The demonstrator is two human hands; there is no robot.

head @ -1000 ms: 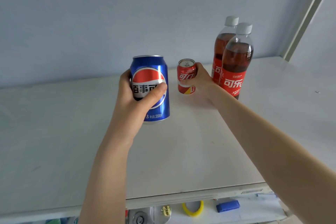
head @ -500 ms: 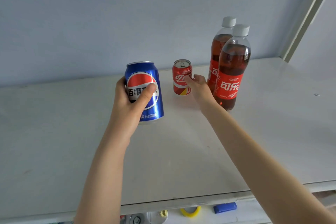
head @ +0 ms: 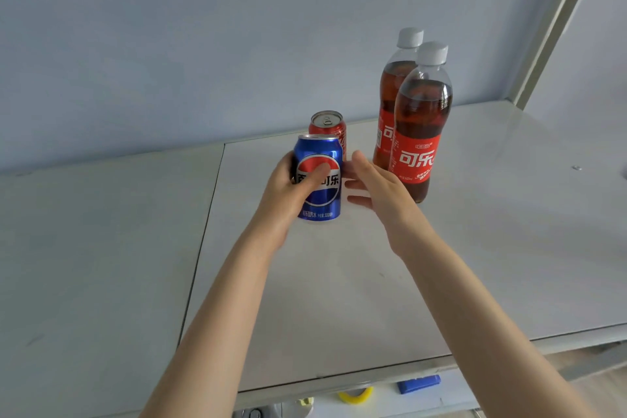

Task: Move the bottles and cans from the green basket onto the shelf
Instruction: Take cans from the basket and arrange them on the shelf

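Note:
My left hand (head: 288,190) grips a blue Pepsi can (head: 320,193), held upright at the white shelf (head: 339,299) surface; I cannot tell if its base touches. Just behind it stands a small red cola can (head: 328,125), partly hidden by the blue one. My right hand (head: 376,187) hovers open with fingers spread, to the right of the blue can and holding nothing. Two cola bottles with red labels and white caps stand to the right, the front bottle (head: 420,132) overlapping the rear bottle (head: 390,85). The green basket is out of view.
A pale blue wall (head: 203,44) rises right behind the shelf, and a grey upright post (head: 556,27) stands at the far right. A seam (head: 203,241) divides the shelf into two panels. Below the front edge lie a yellow ring (head: 356,395) and a blue object (head: 419,383).
My right hand has let go of the small red can and drawn back, opening. My left hand has carried the blue can right, in front of the red can.

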